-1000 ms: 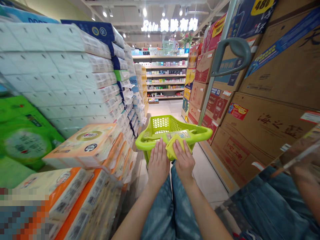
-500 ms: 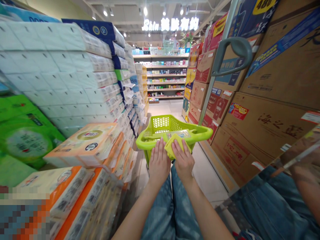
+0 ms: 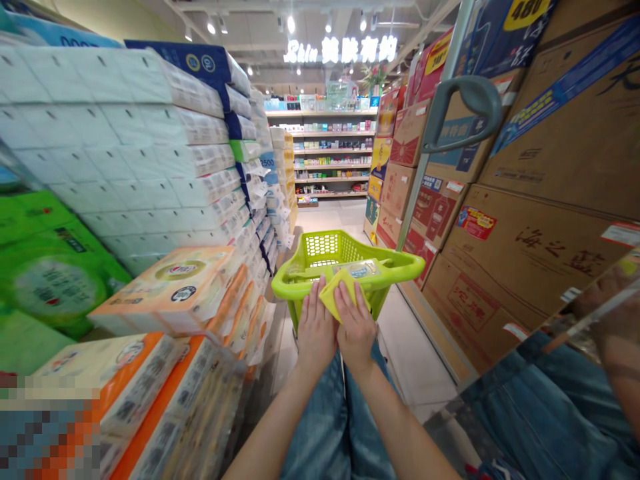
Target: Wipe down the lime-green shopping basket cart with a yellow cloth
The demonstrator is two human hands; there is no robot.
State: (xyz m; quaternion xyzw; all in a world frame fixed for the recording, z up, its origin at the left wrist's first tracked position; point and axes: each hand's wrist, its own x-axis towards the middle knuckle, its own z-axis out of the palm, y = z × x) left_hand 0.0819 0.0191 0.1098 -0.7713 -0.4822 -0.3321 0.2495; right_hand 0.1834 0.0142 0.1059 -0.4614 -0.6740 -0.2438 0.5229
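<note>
Green basket (image 3: pixel 407 268) ahead of person. Yellow cloth (image 3: pixel 329 297) on basket's near rim, just beside label (image 3: pixel 366 269) set in basket's handle side. Right hand (image 3: pixel 357 325) flat over cloth, fingers stretched; thumb hidden, cannot tell if gripping. Left hand (image 3: pixel 315 325) unclenched, fingers straight, tips at basket's near rim. Tissue packs (image 3: pixel 163 288) left of basket; cardboard boxes (image 3: pixel 505 267) right; shelves (image 3: pixel 333 151) beyond it.
</note>
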